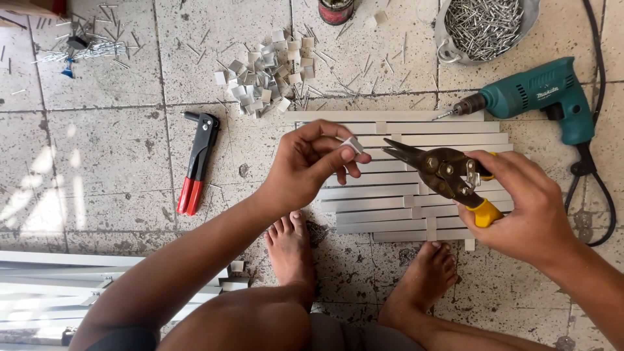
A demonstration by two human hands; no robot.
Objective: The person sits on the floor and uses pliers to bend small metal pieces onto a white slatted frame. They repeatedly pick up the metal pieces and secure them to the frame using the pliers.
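Left hand pinches a small white metal clip between thumb and fingertips, held up just left of the snip blades. Right hand is clenched round the yellow handles of the tin snips; the blades point left toward the clip, tips close to it but not touching, jaws look nearly closed.

Under and between both hands: a stack of flat white metal strips lying on the tiled floor, with short cross pieces on them. Two bare feet sit below the hands, toes at the near edge of the strips.

Beyond the left hand: a loose pile of small white clips, thin nails scattered about it. Left of the left hand, well apart: a rivet gun with red grips, lying flat. Beyond the right hand, touching the top strip's end: a teal electric drill, bit pointing left, black cord looping down right of the right hand.

Containers: a grey metal bowl far beyond the right hand, full of nails or rivets. A dark can at the top edge, contents not visible.

Lower left, near the left forearm: white metal profiles on the floor.
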